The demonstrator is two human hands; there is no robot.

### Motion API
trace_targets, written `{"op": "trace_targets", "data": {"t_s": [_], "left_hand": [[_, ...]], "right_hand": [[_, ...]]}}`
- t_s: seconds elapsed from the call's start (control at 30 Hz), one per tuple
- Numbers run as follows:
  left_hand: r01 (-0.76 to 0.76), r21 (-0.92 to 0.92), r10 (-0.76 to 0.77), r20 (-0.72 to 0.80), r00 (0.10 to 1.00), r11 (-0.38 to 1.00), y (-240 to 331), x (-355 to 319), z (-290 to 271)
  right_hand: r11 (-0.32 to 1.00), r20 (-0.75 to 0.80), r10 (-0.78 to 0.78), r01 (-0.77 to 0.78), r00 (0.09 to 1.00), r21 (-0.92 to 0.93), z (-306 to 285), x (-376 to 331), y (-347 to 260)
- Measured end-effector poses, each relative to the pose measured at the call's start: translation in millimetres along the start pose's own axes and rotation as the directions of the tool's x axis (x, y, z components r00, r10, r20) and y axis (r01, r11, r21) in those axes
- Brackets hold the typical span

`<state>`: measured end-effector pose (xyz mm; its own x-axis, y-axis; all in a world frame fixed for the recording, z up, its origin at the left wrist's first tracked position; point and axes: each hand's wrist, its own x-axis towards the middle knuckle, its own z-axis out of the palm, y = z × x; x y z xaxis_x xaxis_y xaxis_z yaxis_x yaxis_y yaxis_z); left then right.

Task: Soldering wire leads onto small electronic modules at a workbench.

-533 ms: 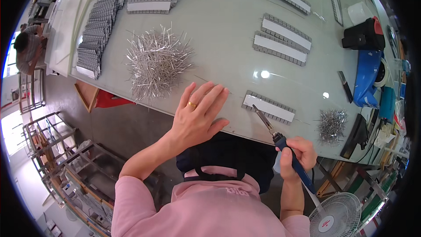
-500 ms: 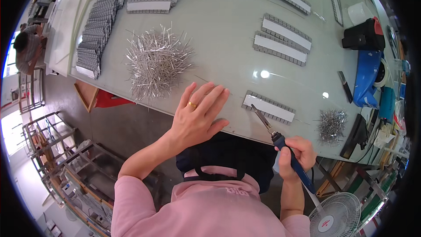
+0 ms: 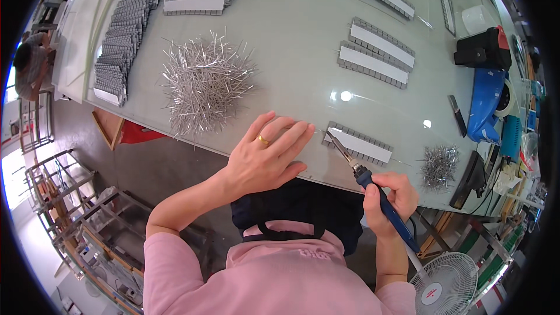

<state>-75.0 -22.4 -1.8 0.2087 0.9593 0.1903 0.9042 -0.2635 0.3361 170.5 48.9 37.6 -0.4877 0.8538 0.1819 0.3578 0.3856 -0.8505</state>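
In front of me on the table lies a grey segmented strip with a white band (image 3: 364, 145). A thin wire sticks out at each end of it. My right hand (image 3: 394, 201) is wrapped round the dark blue handle of a soldering iron (image 3: 382, 207), whose metal tip is at the strip's left end. Whether tip and strip touch, I cannot tell. My left hand (image 3: 268, 154), with a gold ring, is palm down at the table edge, fingers stretched out and somewhat apart. Its fingertips are just left of the strip, beside the wire end; no held thing shows.
A big heap of thin metal wires (image 3: 207, 84) sits left, a smaller heap (image 3: 440, 166) right. Stacked grey strips (image 3: 119, 49) fill the far left; several single strips (image 3: 376, 65) lie beyond mine. A black-handled tool (image 3: 458, 115) and blue tape dispenser (image 3: 485, 105) stand right.
My left hand has shifted right, its fingertips closer to the strip's left end. The soldering iron's tip has moved left and slightly away from me, onto that end.
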Motion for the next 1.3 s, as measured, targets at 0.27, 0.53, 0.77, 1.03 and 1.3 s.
{"op": "trace_targets", "data": {"t_s": [0.27, 0.53, 0.77, 1.03, 1.3], "left_hand": [[-0.022, -0.017, 0.022, 0.002, 1.000, 1.000, -1.3, 0.6, 0.4], [-0.016, 0.002, 0.016, -0.005, 1.000, 1.000, -0.9, -0.8, 1.0], [0.064, 0.145, -0.057, -0.048, 0.997, 0.987, -11.3, -25.8, -6.9], [0.203, 0.260, -0.091, -0.388, 0.917, 0.944, -19.5, -20.0, -18.8], [-0.031, -0.109, 0.033, 0.023, 0.999, 0.994, 64.9, 35.4, 20.6]], "right_hand": [[0.999, 0.016, -0.022, 0.022, 1.000, -0.046, 6.9, 7.7, -6.4], [0.998, 0.035, -0.047, 0.049, 0.998, -0.046, 7.2, 15.9, -12.2], [0.999, 0.041, 0.026, -0.025, 0.999, -0.023, 5.4, 15.6, -8.2], [0.895, -0.383, 0.230, -0.040, 0.895, 0.444, -1.7, -16.3, 21.0], [0.934, -0.549, 0.264, -0.068, 0.793, 0.351, -45.1, -40.9, 47.8]]}}
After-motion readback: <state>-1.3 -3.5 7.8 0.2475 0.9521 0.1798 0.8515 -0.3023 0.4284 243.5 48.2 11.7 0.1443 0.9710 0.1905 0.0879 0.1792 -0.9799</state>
